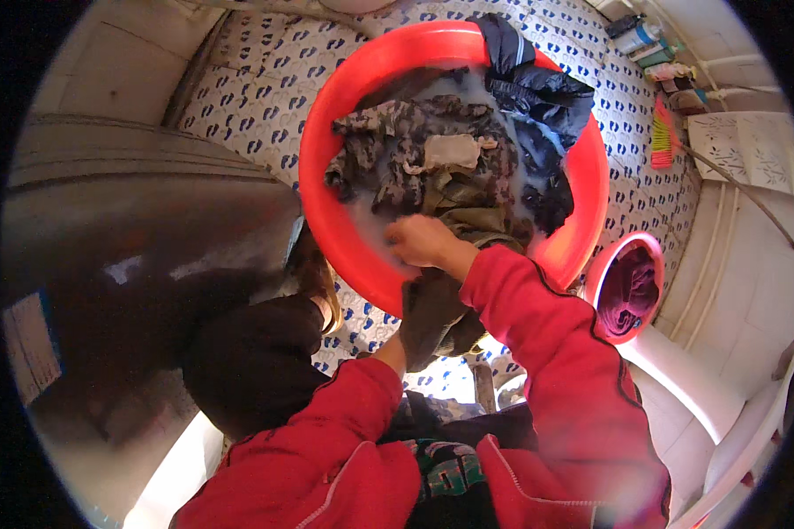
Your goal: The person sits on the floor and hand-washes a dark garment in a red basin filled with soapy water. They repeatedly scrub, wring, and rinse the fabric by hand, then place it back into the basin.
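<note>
A large red plastic basin (327, 228) stands before me, holding wet clothes in cloudy, soapy water. My right hand (423, 241) is over its near part, fingers curled, beside an olive garment (437, 311). Whether any cloth is inside those fingers is unclear. That garment hangs over the near rim towards me. Behind its hanging end is my left hand; only the wrist (392, 354) shows, and the fingers are hidden. On a camouflage-patterned garment (384, 135) rests a pale rectangular block (451, 152), apparently soap. A black shiny garment (549, 99) drapes over the far right rim.
A small pink bucket (658, 278) with purple cloth stands at right. Beyond it are a broom (663, 135) and several bottles (638, 38) along the wall. A dark, glossy appliance-like body (172, 231) stands close at left. Footprint-patterned flooring (258, 92) surrounds the basin.
</note>
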A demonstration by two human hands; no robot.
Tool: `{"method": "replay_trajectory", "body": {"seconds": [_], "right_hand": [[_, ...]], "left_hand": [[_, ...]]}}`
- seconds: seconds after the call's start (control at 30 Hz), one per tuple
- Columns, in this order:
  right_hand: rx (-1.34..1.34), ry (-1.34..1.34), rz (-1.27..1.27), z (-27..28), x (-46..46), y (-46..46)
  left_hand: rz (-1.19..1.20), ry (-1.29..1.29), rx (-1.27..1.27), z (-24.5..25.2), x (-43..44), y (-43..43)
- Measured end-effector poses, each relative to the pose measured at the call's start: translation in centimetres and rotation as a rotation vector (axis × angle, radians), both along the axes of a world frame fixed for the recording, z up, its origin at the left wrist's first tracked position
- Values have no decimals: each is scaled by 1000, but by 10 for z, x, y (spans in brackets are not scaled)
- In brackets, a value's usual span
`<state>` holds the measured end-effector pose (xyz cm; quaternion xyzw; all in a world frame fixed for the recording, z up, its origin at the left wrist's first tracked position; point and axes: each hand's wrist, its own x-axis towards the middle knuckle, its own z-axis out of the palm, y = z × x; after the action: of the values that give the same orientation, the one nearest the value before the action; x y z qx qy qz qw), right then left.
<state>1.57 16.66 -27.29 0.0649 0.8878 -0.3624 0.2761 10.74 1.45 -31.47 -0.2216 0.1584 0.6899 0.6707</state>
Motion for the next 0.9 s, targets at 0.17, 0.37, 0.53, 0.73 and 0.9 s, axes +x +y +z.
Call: {"method": "replay_trajectory", "body": {"seconds": [0.17,0.37,0.53,0.73,0.9], "right_hand": [[511,441,-114,-31,-53,120],[620,239,139,-56,-59,142],[404,63,19,-55,-55,125],[-328,15,-589,22,34,134],[-260,155,-416,111,140,11]], "left_hand": [[-5,-20,-10,-9,-2,9],[11,-13,-39,-10,-4,7],[8,-9,-52,-8,0,4],[9,-1,-40,-6,8,-4],[60,35,-35,-7,21,-3]]}}
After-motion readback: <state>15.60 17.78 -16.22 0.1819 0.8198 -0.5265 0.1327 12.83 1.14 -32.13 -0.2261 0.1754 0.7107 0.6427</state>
